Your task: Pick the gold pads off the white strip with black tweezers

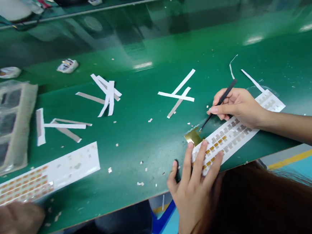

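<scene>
My left hand is at the lower left corner, cut off by the frame and smeared, so its fingers cannot be read. It lies against the near edge of a long white sheet that carries rows of small orange pieces. My right hand is out of view. On the right, a co-worker's left hand, fingers spread, presses on another sheet of small pieces. The co-worker's right hand holds black tweezers, their tip at a gold-coloured film piece.
Loose white and grey strips lie on the green table, with more strips farther right. A tray of dark parts stands at left. The co-worker's hair fills the lower right. Small scraps are scattered about.
</scene>
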Available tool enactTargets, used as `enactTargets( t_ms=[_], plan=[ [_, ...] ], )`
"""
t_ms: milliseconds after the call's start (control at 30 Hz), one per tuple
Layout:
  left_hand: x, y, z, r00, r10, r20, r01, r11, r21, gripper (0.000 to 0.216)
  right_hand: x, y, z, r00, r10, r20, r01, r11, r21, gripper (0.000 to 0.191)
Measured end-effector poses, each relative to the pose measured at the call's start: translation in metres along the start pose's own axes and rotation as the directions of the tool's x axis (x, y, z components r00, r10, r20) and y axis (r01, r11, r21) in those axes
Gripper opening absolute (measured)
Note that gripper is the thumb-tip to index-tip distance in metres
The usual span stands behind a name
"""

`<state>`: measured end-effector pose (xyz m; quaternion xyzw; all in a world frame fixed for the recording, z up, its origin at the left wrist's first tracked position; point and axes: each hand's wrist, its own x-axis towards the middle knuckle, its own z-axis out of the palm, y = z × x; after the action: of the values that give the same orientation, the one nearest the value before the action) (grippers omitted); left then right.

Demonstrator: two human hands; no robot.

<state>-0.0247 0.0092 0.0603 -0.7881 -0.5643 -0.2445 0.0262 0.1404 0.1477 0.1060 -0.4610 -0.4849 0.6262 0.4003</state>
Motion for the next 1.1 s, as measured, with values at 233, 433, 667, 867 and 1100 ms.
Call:
enactTargets(
  t_ms=[233,433,667,867,1100],
  plan=[
    [-0.001,-0.002,0.003,0.999,0.0,-0.052,0.0,1.0,-0.001,0.038,-0.044,-0.008,-0.022,0.998,-0.022,-0.054,0.023,1.0,0.01,0.019],
    [0.001,-0.003,0.0,0.995,0.039,-0.095,-0.04,0.999,-0.01,0.044,-0.058,0.004,-0.03,1.0,0.013,-0.028,-0.013,1.0,-0.009,0.018],
    [0.004,-0.004,-0.006,0.998,0.056,-0.019,-0.057,0.998,-0.041,0.034,-0.051,-0.002,-0.017,0.998,0.059,0.014,-0.059,0.998,0.011,0.021],
    [0.001,-0.004,-0.001,0.997,0.052,-0.062,-0.053,0.998,-0.026,0.029,-0.052,0.006,-0.01,0.997,0.075,0.006,-0.075,0.997,-0.02,0.022],
    [0.003,-0.003,0.004,0.99,0.07,-0.119,-0.067,0.997,0.032,0.024,-0.051,0.003,-0.011,0.999,0.047,-0.02,-0.048,0.998,-0.04,0.022]
  ],
)
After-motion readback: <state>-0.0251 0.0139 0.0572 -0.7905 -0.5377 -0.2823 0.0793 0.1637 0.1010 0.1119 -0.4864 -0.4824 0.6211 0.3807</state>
